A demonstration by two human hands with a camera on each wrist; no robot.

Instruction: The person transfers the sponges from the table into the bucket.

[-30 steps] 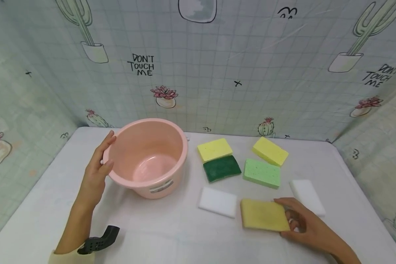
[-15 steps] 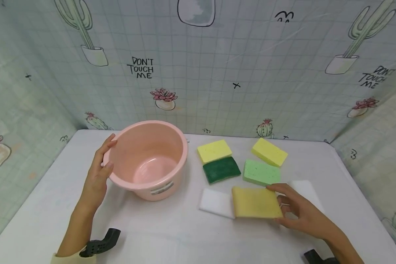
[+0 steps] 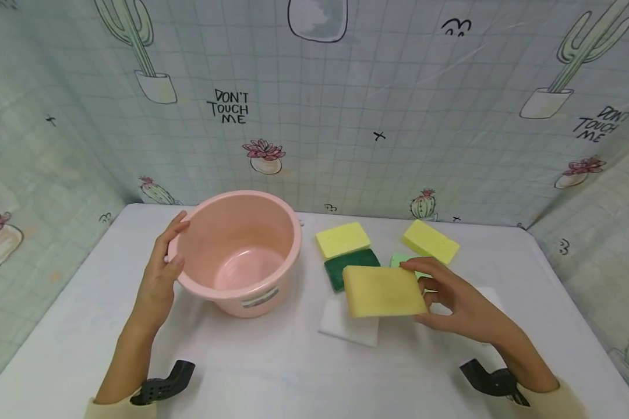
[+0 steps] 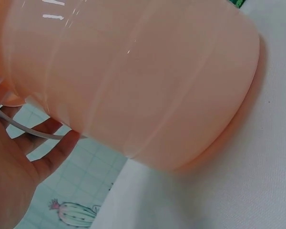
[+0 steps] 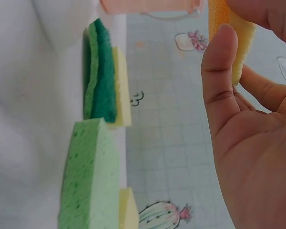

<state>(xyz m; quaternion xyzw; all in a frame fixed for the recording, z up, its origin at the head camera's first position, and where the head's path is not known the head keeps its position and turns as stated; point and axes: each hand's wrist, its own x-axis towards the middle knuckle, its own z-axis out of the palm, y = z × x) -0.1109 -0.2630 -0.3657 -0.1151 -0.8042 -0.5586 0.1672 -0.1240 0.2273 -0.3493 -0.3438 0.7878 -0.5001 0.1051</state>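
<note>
A pink plastic bucket (image 3: 233, 291) stands at the left of the white table. My left hand (image 3: 157, 282) holds its left rim, and the left wrist view shows the fingers by a thin pale handle (image 4: 26, 129). Above the table my right hand (image 3: 461, 302) pinches a yellow sponge (image 3: 384, 292) by its right end, between thumb and fingers. In the head view this sponge partly covers a dark green scouring pad (image 3: 339, 272) and a white sponge (image 3: 348, 329). A light green sponge (image 5: 86, 176) is mostly hidden there but plain in the right wrist view.
Two more yellow sponges, one at the back middle (image 3: 343, 240) and one further right (image 3: 431, 241), lie near the back edge. Another white sponge (image 3: 490, 297) is largely behind the right hand. A printed cloth (image 3: 320, 116) hangs behind the table.
My right hand has lifted the yellow sponge from the front right and carried it up and leftward, toward the bucket. The left hand stays on the rim.
</note>
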